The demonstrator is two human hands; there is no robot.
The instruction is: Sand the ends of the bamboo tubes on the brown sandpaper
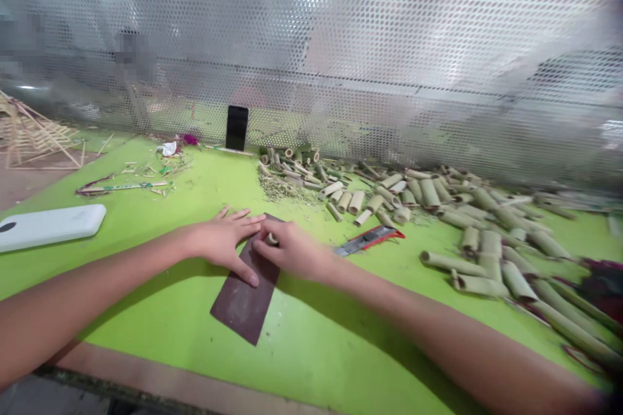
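A dark brown sheet of sandpaper point(243, 311) lies flat on the green tabletop, slanting away from me. My left hand point(224, 240) rests on its left edge with fingers spread and the thumb pressing on the sheet. Over the sheet's far part, my right hand point(292, 249) pinches a short bamboo piece point(272, 239) against the surface; most of that piece is hidden by the fingers. Just beyond my right wrist is a utility knife point(370, 240) with a red and grey handle.
Many cut bamboo tubes point(428, 193) are heaped at the back and right. A phone point(237, 128) leans upright against the perforated metal screen point(311, 45). At left lie a white elongated device point(53, 227), bamboo scraps point(131, 186) and a stick framework point(39, 133).
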